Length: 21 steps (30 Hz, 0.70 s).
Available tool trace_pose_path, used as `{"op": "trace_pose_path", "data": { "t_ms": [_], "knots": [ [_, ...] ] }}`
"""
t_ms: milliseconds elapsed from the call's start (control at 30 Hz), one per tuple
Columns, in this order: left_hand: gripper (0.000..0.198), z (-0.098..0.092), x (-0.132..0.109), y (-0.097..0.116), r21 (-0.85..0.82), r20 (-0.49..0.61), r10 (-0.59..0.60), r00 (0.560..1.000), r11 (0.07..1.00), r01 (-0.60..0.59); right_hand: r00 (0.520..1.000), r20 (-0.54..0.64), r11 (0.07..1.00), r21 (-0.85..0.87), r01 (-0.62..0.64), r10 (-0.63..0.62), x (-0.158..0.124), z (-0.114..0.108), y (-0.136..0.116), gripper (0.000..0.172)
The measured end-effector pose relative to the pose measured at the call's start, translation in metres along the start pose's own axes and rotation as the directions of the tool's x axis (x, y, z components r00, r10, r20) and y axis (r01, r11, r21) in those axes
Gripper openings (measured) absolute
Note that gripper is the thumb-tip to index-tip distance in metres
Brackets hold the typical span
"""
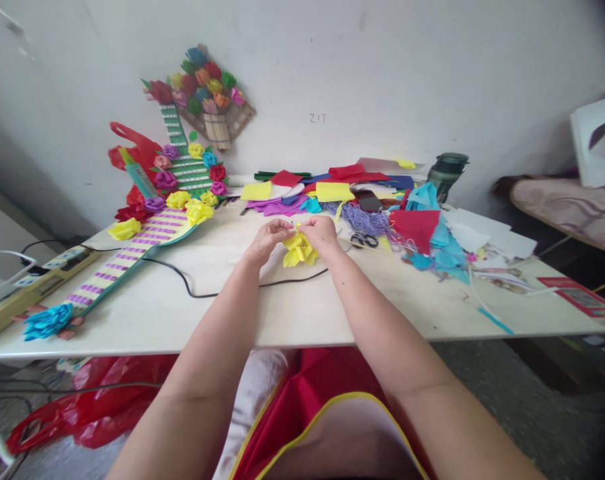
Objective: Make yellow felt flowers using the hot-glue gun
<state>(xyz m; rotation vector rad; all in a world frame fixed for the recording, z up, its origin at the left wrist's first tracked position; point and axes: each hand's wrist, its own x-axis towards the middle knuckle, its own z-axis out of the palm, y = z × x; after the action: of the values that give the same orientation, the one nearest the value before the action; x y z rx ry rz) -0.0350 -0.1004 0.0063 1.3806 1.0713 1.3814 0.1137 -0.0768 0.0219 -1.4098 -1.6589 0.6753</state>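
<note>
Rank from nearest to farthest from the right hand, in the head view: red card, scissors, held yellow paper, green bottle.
1. Held yellow paper, at the right hand itself.
2. Scissors, just to its right.
3. Green bottle, farther right, toward the back.
4. Red card, far right.

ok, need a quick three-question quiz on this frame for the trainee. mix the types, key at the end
1. Multiple choice: what do the left hand and the right hand hold between them?
a) a red plastic bag
b) a yellow flower
c) a piece of purple string

2. True or false: the scissors lie to the right of the right hand.

3. Fill in the blank: the long cable running across the table and past the left forearm is ____ in colour.

Key: 1. b; 2. true; 3. black
</note>
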Motion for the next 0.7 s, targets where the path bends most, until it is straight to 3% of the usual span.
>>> {"op": "trace_pose_path", "data": {
  "t_ms": [167, 700],
  "knots": [
    [0.042, 0.0013, -0.0002, 0.0017, 0.007, 0.017, -0.056, 0.998, 0.998, 0.056, 1.0, -0.008, 1.0, -0.022, 0.005, -0.005, -0.0024, -0.0002, -0.0027, 0.01],
    [0.019, 0.0006, -0.0006, 0.0023, 0.103, -0.068, -0.098, 0.993, 0.989, 0.104, 0.999, -0.019, 0.999, -0.004, 0.033, -0.034, -0.0015, 0.0031, 0.0013, 0.012]
  ]
}}
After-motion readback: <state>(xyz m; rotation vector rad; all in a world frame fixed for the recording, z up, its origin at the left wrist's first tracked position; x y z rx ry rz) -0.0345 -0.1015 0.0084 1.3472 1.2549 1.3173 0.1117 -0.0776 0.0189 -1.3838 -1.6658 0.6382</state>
